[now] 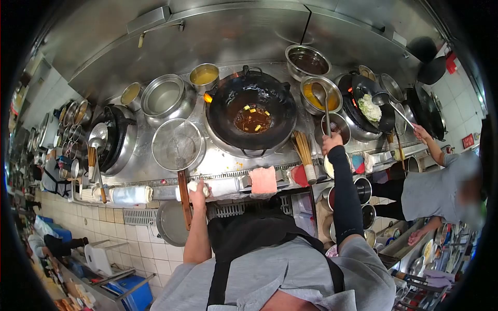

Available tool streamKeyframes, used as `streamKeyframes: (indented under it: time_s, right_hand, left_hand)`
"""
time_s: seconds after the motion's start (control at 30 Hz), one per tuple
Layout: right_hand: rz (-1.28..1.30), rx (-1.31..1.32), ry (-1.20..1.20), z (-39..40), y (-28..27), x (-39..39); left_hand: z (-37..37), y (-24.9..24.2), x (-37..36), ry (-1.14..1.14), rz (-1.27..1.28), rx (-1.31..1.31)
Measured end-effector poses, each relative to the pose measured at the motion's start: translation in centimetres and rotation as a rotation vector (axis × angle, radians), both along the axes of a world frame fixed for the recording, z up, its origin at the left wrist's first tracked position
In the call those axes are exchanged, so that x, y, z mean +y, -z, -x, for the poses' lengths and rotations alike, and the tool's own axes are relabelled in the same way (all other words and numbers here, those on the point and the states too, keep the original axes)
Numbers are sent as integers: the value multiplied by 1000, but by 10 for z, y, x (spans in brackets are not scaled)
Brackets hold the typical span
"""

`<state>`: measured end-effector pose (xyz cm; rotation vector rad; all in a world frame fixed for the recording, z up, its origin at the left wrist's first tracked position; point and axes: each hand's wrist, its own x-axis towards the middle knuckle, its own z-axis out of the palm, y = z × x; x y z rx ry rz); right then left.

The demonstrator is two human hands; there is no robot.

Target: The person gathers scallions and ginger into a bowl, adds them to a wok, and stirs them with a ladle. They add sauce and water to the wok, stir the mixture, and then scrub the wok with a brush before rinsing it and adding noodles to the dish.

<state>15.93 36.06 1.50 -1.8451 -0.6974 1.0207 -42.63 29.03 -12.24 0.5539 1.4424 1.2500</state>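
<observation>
A large black wok sits on the burner in front of me, with brown liquid and small yellow pieces in its bottom. My right hand is wrapped round the handle of a ladle, whose bowl rests in a metal pot of yellow liquid right of the wok. At the counter's front edge my left hand is closed on a white cloth. Just left of it are a round strainer and its wooden handle.
Metal pots stand behind left, a bowl of dark liquid behind right. A bamboo brush and a pink cloth lie in front. At right, a co-worker holds a ladle over another wok.
</observation>
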Motion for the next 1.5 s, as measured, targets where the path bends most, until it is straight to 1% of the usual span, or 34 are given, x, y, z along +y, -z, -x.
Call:
streamKeyframes:
  time_s: [0.03, 0.1, 0.17, 0.2, 0.23, 0.3, 0.37, 0.43, 0.5, 0.57, 0.6, 0.63, 0.67, 0.73, 0.77, 0.87, 0.9, 0.97, 1.0, 1.03, 1.07, 1.1, 1.17, 1.2, 1.27, 1.37, 1.4, 1.43, 1.5]
  right_hand:
    - [-39, 162, 30, 8, -26, -3]
    - [80, -89, -114, -10, -17, 1]
    - [93, -1138, -132, 6, 16, -9]
    - [161, -1015, -106, 48, -26, -23]
    - [96, -1062, -73, 63, -23, -30]
    - [-107, -1006, -74, 88, -15, -47]
    - [-183, -201, -72, 131, -51, -50]
    - [-209, 178, -181, 127, -17, -33]
    - [-216, -483, -335, 153, 1, -15]
    - [-292, -566, -273, 175, 39, -27]
    - [-257, -544, -262, 165, 79, -33]
    - [-150, -490, -315, 172, 49, -52]
    - [-122, -388, -315, 183, 23, -72]
    - [-81, 35, -169, 204, 9, -102]
    - [23, 362, -42, 226, -31, -114]
    - [110, 878, -272, 202, -3, -92]
    - [138, 984, -265, 191, -11, -67]
    - [91, 1136, -253, 173, 24, -19]
    - [33, 703, -272, 184, 46, -14]
    - [-29, 275, -288, 207, 54, -12]
    - [7, 179, -280, 222, 59, -21]
    - [36, 82, -273, 240, 49, -37]
    - [88, -124, -261, 260, 14, -55]
    - [153, 324, -185, 256, -6, -56]
    - [99, 349, -219, 236, 20, -39]
    - [-12, 377, -266, 198, 74, 6]
    - [-53, 384, -285, 195, 80, 12]
    - [34, 321, -292, 203, 66, 4]
    - [209, 184, -309, 239, -11, -40]
  left_hand:
    - [3, 0, -2, -10, 16, -31]
    - [6, -5, -3, -30, 46, -96]
    - [5, -7, -5, -21, 49, -69]
    - [5, -10, -7, -15, 41, -69]
    - [5, -11, -6, -15, 29, -71]
    - [7, -9, -4, -51, 66, -75]
    - [5, -13, 1, -69, 93, -91]
    - [10, -9, 3, -48, 89, -90]
    - [8, -13, 3, -35, 81, -99]
    - [12, -9, 7, -38, 90, -90]
    - [8, -11, 10, -52, 94, -86]
    - [7, -10, 4, -67, 114, -78]
    - [7, -6, 1, -71, 79, -96]
    - [7, -9, 2, -83, 78, -87]
    - [5, -10, 1, -91, 79, -87]
    - [5, -10, 2, -96, 83, -87]
    - [6, -10, 3, -91, 80, -82]
    - [5, -11, 4, -75, 85, -75]
    - [5, -11, 3, -70, 92, -69]
    - [6, -18, 3, -67, 100, -59]
    - [4, -25, 0, -73, 86, -59]
    - [7, -15, 1, -83, 76, -80]
    - [7, -14, 2, -86, 69, -98]
    - [5, -11, 1, -101, 59, -102]
    - [6, -8, 0, -112, 54, -99]
    - [5, -27, 1, -75, 57, -105]
    - [7, -25, -2, -67, 58, -108]
    - [8, -21, -2, -61, 53, -112]
    - [7, -17, 3, -75, 33, -114]
